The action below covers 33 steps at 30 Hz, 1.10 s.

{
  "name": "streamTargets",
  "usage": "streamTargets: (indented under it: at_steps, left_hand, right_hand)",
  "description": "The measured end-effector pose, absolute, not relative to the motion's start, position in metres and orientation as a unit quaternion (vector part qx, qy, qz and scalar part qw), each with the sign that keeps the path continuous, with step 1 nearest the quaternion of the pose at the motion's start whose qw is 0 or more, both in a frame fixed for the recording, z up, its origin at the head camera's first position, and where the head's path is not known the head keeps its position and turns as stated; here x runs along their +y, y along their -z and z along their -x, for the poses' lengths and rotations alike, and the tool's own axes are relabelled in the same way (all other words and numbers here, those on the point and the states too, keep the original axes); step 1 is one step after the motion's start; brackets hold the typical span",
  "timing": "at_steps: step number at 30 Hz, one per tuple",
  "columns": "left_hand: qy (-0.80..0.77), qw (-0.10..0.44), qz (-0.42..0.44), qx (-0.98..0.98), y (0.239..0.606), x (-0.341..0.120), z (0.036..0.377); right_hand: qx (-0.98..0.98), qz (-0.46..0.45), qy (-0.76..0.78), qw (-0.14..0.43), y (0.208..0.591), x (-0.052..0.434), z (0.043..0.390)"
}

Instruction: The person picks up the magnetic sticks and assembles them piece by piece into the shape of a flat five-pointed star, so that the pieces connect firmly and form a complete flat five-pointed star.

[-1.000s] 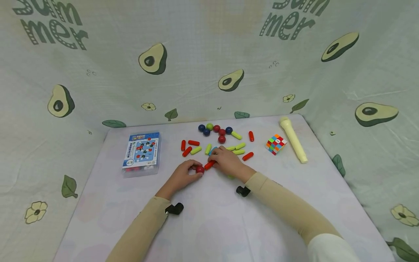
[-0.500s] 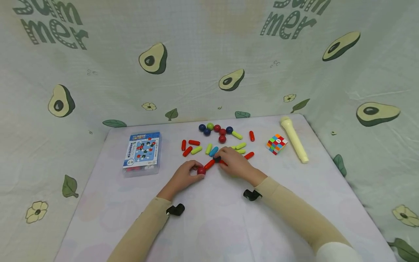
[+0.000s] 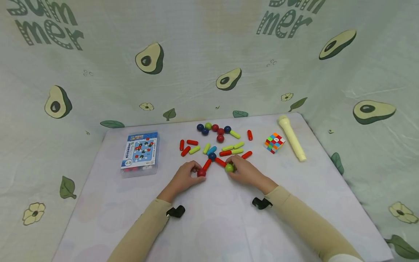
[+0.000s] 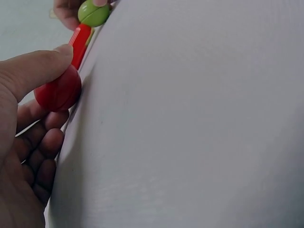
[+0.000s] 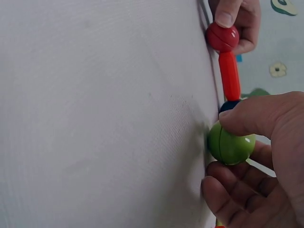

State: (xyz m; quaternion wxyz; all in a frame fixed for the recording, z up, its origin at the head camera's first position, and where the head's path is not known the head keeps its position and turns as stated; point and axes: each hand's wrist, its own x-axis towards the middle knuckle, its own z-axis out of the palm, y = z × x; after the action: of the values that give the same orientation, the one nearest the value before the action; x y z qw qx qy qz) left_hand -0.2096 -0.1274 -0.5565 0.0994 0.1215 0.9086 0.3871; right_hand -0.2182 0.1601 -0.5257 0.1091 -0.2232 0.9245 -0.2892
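Note:
My left hand (image 3: 184, 179) pinches a red ball (image 3: 201, 173) between thumb and fingers on the table. From that ball a red rod (image 3: 207, 165) runs up to a dark blue ball (image 3: 212, 156). A second red rod (image 3: 220, 162) slants down from the blue ball to a green ball (image 3: 229, 168), making an upside-down V. My right hand (image 3: 247, 174) holds the green ball, its thumb on top in the right wrist view (image 5: 231, 143). Just above the blue ball lies a light blue rod (image 3: 211, 150).
Several loose red and yellow-green rods (image 3: 237, 151) lie behind the hands. Farther back sits a cluster of balls (image 3: 215, 128). A boxed set (image 3: 140, 153) stands at left; a puzzle cube (image 3: 274, 142) and a pale yellow microphone-shaped stick (image 3: 292, 138) lie at right.
My right hand has shifted right and slightly down, from the first red rod past the dark blue ball to the green ball. My left hand keeps the red ball almost in place.

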Motion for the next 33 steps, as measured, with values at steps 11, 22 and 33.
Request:
streamTargets:
  at_steps: [11, 22, 33]
  left_hand:
    - [-0.381, 0.093, -0.122, 0.912, 0.559, -0.128, 0.209]
    - [-0.379, 0.099, -0.122, 0.912, 0.559, -0.130, 0.210]
    - [-0.396, 0.116, -0.119, 0.903, 0.556, -0.130, 0.209]
  right_hand:
    - [0.924, 0.216, 0.297, 0.110, 0.524, 0.162, 0.214]
    - [0.950, 0.176, 0.255, 0.031, 0.522, 0.181, 0.230]
    - [0.963, 0.217, 0.157, -0.023, 0.526, 0.178, 0.263]
